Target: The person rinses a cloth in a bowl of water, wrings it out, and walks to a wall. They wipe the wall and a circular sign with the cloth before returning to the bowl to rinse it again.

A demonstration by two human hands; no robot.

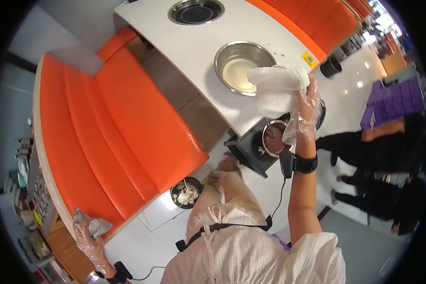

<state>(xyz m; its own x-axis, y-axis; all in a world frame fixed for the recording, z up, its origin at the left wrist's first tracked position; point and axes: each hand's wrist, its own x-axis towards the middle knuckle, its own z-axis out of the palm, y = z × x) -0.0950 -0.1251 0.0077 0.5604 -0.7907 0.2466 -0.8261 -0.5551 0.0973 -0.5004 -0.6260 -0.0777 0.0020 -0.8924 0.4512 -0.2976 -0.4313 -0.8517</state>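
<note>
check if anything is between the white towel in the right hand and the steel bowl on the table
Nothing visible does. The right hand holds the white towel up right beside the steel bowl, its edge overlapping the bowl's rim in this view.

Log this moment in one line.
left hand: grips grey rag at bench edge | right hand: holds white cloth over table by metal bowl

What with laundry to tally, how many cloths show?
2: white towel in right hand over the table; grey crumpled cloth in left hand, lower left. More may be hidden.
</note>
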